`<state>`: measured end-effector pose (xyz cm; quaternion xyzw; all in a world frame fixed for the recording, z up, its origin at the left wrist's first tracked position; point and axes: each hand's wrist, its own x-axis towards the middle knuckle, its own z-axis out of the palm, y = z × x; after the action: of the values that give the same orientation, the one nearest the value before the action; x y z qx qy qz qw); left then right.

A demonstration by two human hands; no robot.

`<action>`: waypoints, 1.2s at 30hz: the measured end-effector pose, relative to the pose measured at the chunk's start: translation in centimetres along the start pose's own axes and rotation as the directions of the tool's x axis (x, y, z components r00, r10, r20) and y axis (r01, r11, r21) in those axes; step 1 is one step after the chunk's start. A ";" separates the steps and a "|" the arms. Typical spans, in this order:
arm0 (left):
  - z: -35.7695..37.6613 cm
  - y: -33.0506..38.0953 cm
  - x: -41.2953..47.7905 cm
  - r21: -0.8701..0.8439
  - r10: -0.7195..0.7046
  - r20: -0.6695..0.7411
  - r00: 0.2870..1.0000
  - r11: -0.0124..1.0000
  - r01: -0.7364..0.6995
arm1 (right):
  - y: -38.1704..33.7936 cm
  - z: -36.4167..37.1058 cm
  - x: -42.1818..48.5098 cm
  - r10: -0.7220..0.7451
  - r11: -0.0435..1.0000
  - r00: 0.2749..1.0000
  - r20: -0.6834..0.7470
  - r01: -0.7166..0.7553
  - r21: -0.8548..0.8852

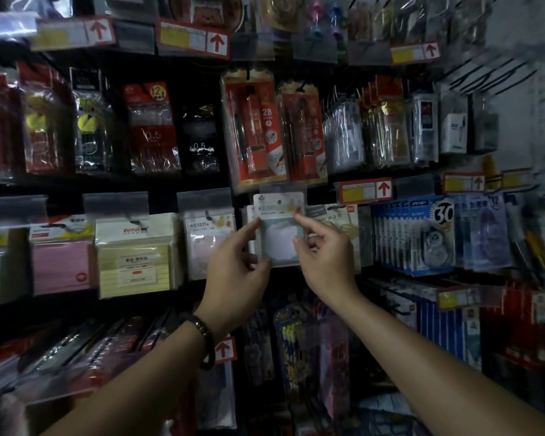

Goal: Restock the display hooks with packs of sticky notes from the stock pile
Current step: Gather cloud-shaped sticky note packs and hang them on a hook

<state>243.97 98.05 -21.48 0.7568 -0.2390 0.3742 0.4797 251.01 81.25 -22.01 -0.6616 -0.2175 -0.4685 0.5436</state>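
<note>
Head view: rack (pixel 164 184) is carrying rows of clear hanging packs. In the upper row, 2B packs (pixel 255 133) are holding orange-carded pencil leads. In the middle row, tape packs (pixel 438 234) are hanging at the right. At the left, a yellow pack (pixel 136 256) is enclosing lined notes and a pink pack (pixel 60 262) is enclosing pink notes.

The left hand (pixel 233 269) is pinching the left edge of the pack (pixel 280 237) between index finger and thumb. The right hand (pixel 324 262) is pinching its right edge the same way, with the other fingers curled. This pack, a clear sleeve enclosing a pale cloud-shaped pad, is sitting at centre just under a tag holder (pixel 282 187), in front of similar packs. A bracelet (pixel 205 338) is circling the left wrist.
</note>
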 end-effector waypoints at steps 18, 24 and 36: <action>-0.9 -1.8 1.5 0.415 -0.135 0.182 0.974 0.909 0.049 | -0.8 2.2 2.2 0.095 0.893 0.963 0.254 0.030 -0.448; -4.2 -0.1 -2.8 0.422 0.003 0.215 0.977 0.902 -0.096 | -1.3 2.0 0.4 0.125 0.869 0.971 0.203 -0.008 -0.495; -11.9 -5.6 -23.5 0.362 -0.015 0.327 0.945 0.925 -0.110 | -1.9 -0.4 -19.0 -0.260 0.929 0.945 0.200 0.301 -0.217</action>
<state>229.78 111.28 -40.20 0.8796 -0.2569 0.2952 0.2706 240.44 85.74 -37.32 -0.7223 -0.2957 -0.5076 0.3650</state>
